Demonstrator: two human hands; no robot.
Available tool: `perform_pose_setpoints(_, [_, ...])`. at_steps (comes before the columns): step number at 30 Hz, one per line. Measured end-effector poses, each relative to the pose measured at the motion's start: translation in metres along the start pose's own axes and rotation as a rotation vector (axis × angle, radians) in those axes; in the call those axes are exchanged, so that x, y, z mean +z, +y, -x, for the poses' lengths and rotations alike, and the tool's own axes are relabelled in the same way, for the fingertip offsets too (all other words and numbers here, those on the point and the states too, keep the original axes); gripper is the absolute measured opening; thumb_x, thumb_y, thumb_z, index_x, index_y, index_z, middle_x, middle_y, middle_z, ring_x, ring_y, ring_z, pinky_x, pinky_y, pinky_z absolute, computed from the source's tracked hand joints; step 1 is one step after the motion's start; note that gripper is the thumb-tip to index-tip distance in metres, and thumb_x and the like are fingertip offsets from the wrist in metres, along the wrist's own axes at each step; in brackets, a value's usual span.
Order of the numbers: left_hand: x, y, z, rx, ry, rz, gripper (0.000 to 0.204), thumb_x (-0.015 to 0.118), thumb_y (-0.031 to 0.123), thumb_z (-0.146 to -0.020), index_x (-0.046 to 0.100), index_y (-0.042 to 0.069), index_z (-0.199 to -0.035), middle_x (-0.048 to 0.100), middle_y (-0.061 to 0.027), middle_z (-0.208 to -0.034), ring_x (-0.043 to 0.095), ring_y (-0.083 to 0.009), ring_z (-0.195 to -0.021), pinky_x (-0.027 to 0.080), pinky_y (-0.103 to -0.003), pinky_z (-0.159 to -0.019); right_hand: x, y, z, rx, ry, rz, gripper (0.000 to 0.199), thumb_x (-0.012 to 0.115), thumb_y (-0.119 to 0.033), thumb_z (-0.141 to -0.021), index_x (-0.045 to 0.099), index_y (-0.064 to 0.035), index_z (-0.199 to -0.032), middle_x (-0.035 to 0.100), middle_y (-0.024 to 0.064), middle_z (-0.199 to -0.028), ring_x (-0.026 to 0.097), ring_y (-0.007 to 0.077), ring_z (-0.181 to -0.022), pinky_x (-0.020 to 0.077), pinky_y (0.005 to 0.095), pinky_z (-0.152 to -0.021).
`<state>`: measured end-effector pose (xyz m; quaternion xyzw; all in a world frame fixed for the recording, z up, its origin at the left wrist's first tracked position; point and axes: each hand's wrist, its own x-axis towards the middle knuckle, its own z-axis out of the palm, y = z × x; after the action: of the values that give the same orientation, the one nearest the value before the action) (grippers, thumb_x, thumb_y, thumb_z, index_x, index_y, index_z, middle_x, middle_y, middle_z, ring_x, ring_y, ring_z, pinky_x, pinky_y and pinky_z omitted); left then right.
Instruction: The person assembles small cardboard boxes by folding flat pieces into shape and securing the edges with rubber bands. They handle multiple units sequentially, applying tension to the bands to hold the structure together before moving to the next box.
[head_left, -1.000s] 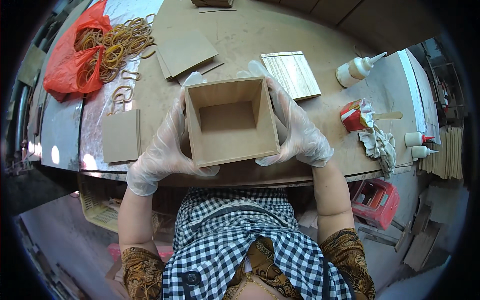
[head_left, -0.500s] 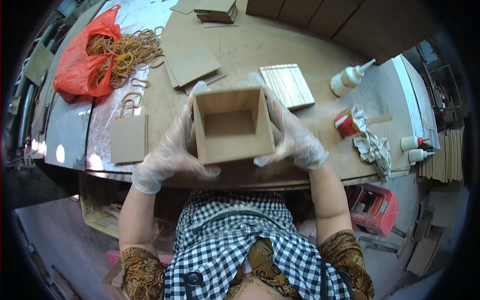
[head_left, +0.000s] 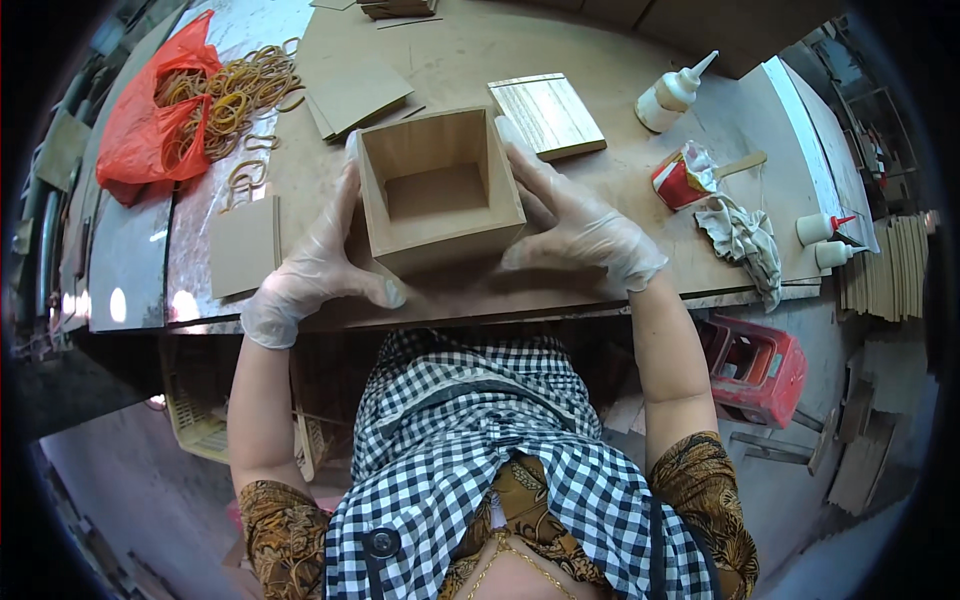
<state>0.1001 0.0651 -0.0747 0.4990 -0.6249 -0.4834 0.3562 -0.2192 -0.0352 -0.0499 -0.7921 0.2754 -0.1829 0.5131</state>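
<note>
Open-topped wooden box point(head_left: 440, 195) gripped between gloved left hand point(head_left: 318, 268) and right hand point(head_left: 580, 228) — palms flat on opposite walls, at near edge of workbench point(head_left: 480, 50); glue bottle point(head_left: 672, 93) well right

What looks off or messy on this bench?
Tan rubber bands spill out of the red plastic bag across the wooden tabletop. A crumpled grey rag lies by its edge. The open wooden box between both gloved hands looks intact.

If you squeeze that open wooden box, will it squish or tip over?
Probably not: the wooden box has thin flat board walls that look stiff. Both gloved hands, left hand and right hand, press its sides. Its flat bottom should sit steady.
</note>
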Motion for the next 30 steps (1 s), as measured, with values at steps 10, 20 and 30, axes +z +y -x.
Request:
perform_pose_setpoints(10, [0.008, 0.009, -0.006, -0.128, -0.008, -0.147, 0.135, 0.099, 0.021, -0.048, 0.019, 0.005, -0.156, 0.044, -0.0164, -0.149, 0.041, -0.028, -0.139, 0.036, -0.038, -0.115, 0.014, 0.007, -0.016, -0.12, 0.025, 0.297, 0.138, 0.089, -0.004, -0.057, -0.002, -0.0169, -0.16, 0.04, 0.0262, -0.15, 0.039, 0.0394, -0.139, 0.0362, 0.0408, -0.116])
perform_pose_setpoints(20, [0.01, 0.018, -0.006, -0.128, -0.04, -0.141, 0.129, 0.098, 0.02, -0.052, 0.022, 0.006, -0.155, 0.049, -0.0158, -0.144, 0.048, -0.0278, -0.133, 0.041, -0.04, -0.11, 0.014, 0.003, -0.018, -0.108, -0.009, 0.304, 0.137, 0.088, -0.003, -0.059, -0.004, -0.0156, -0.159, 0.043, 0.0283, -0.146, 0.043, 0.0434, -0.134, 0.0408, 0.0429, -0.112])
perform_pose_setpoints(30, [0.002, 0.019, -0.002, -0.125, -0.026, -0.19, 0.141, 0.098, 0.016, -0.047, 0.013, 0.007, -0.158, 0.036, -0.0157, -0.156, 0.031, -0.0265, -0.146, 0.024, -0.036, -0.121, 0.004, -0.018, 0.008, 0.127, 0.047, 0.418, 0.109, 0.082, -0.007, -0.072, 0.015, -0.01, -0.158, 0.041, 0.0253, -0.15, 0.042, 0.0402, -0.137, 0.0377, 0.0405, -0.115])
